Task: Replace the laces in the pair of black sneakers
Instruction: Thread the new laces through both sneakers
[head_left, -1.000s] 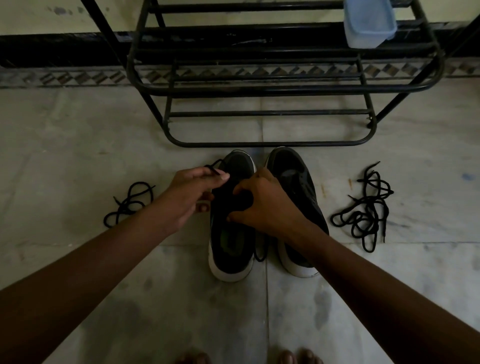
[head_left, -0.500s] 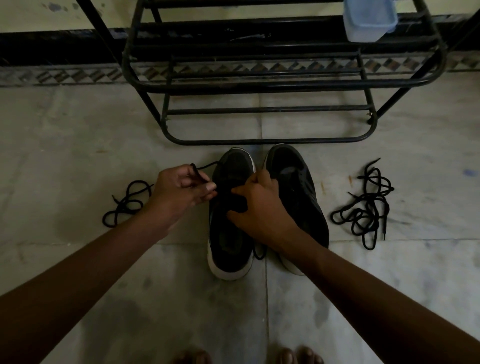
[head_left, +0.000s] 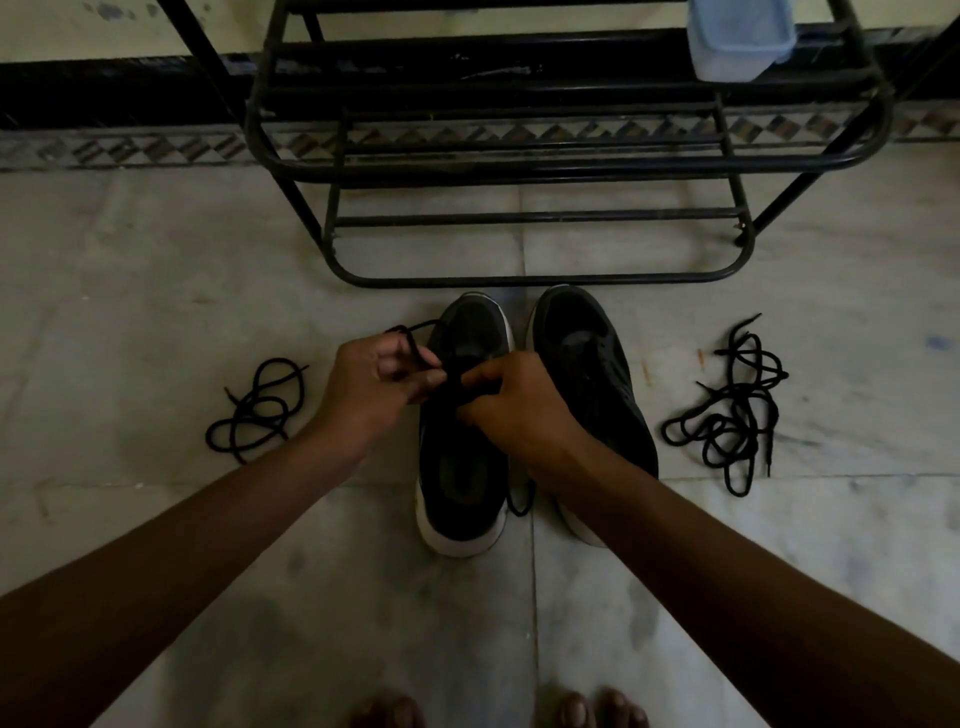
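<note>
Sneakers (head_left: 587, 343) side by side on floor (head_left: 156, 270), toes toward rack (head_left: 540, 280). Left hand (head_left: 374, 384) and right hand (head_left: 511, 410) each pinch lace (head_left: 415, 332) over left sneaker (head_left: 460, 519). Spare laces (head_left: 737, 410) flank pair.

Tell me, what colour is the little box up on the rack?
Pale blue. The box shows best in the head view, at the top right.

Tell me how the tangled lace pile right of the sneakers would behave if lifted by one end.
Probably floppy: the lace pile lies in loose loops on the floor, so it would droop. Its strands cross, so one end may drag up the whole tangle. It looks thin, likely light.
</note>
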